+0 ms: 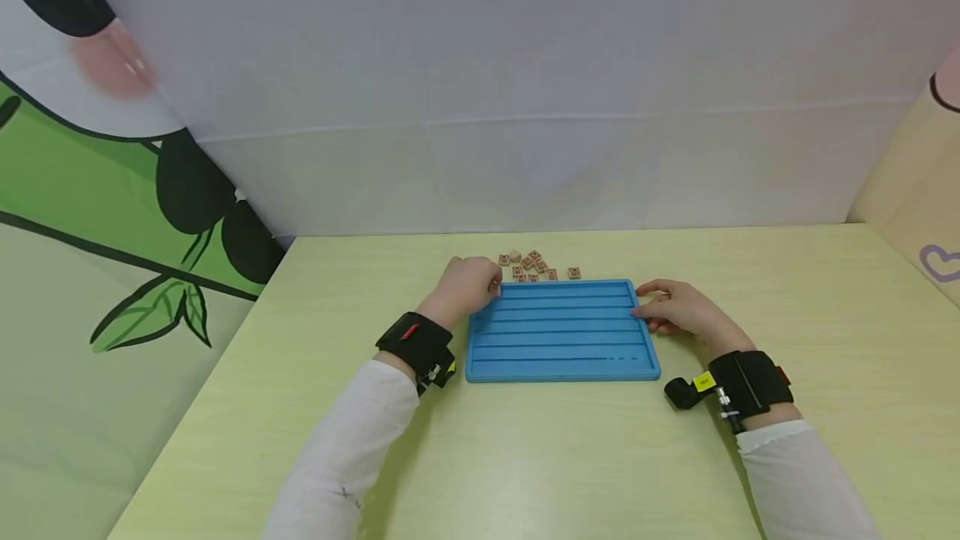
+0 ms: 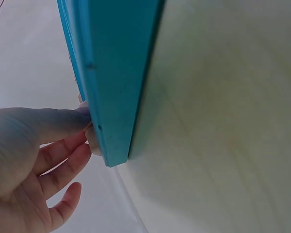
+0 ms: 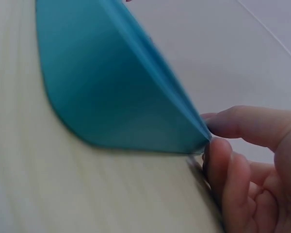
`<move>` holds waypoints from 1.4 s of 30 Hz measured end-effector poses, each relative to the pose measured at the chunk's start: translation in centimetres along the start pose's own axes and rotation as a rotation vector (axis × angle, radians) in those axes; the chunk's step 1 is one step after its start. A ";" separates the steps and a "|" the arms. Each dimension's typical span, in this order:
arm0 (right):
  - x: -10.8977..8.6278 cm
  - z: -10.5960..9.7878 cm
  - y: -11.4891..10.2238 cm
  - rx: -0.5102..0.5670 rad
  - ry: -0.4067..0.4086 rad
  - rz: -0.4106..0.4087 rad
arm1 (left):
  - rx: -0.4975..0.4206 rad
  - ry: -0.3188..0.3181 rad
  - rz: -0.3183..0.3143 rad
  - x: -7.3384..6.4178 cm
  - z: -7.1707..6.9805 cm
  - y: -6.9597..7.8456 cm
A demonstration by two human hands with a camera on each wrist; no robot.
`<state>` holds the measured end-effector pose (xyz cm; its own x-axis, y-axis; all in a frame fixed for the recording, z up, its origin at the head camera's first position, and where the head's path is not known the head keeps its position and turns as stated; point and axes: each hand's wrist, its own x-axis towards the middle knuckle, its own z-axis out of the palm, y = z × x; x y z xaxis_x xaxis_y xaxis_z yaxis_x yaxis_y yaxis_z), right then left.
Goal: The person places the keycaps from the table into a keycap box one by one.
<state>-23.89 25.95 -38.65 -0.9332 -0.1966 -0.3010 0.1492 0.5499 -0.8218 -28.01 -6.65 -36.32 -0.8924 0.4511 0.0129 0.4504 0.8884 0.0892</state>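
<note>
A blue ridged tray lies in front of the person, its long grooves running left to right. At its far left corner the left hand pinches the rim with thumb and fingertips. The left wrist view shows that thumb against the tray's edge, with the other fingers curled beyond it. On the opposite side, the right hand grips the right edge near the far corner. From the right wrist, its fingers meet the tray's corner, somewhat blurred.
Several small wooden tiles with dark markings lie loose just behind the tray. The pale wooden table ends at a white wall covering. A cartoon-printed panel stands at the left, and a beige one at the right.
</note>
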 end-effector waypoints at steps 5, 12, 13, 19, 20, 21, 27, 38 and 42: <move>0.0 0.0 0.0 -0.002 0.000 -0.002 | -0.003 0.000 -0.003 -0.1 -0.2 0.0; -0.1 0.0 -0.1 -0.001 0.004 -0.004 | -0.036 -0.011 -0.015 -0.4 -0.4 0.0; -0.1 0.0 -0.1 -0.001 0.003 -0.003 | -0.037 -0.014 -0.016 -0.5 -0.4 0.0; -0.2 0.0 -0.1 0.004 0.000 0.001 | -0.052 -0.041 -0.019 -0.7 -0.7 -0.4; -0.2 0.0 -0.1 0.004 0.000 0.001 | -0.057 -0.044 -0.021 -0.7 -0.8 -0.5; -0.2 0.0 -0.1 0.004 0.000 0.001 | -0.066 -0.046 -0.022 -0.7 -0.9 -0.7; -0.3 -0.1 -0.2 0.015 -0.008 -0.003 | -0.195 -0.012 -0.043 -0.9 -1.7 -1.9; -0.5 0.2 -0.6 -0.011 0.016 0.028 | -0.337 -0.044 -0.021 -0.3 -2.6 -1.6; -0.5 0.3 -0.8 -0.014 0.016 0.027 | -0.325 -0.071 0.013 0.5 -2.5 -1.2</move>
<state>-23.45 25.32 -37.96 -0.9341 -0.1685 -0.3146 0.1694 0.5665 -0.8065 -29.08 -7.66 -33.92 -0.8773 0.4771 -0.0524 0.4185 0.8139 0.4030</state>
